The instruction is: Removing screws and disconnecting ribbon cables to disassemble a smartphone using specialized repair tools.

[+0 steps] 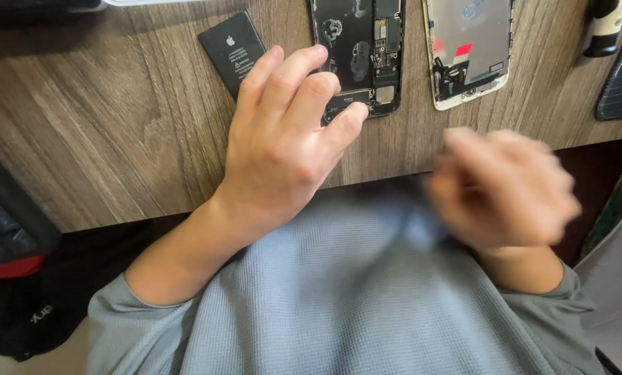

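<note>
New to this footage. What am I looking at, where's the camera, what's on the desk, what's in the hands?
One picture, from a camera worn on a person's head, looking down over their grey top at their own two bare hands. There is no robot.

On the wooden desk lie an opened phone body with its insides showing, a detached screen panel face down, and a flat black battery.

The left hand rests on the desk with its fingertips on the phone body's lower end. The right hand is off the desk edge and blurred by motion, so I cannot tell whether it holds anything.
</note>
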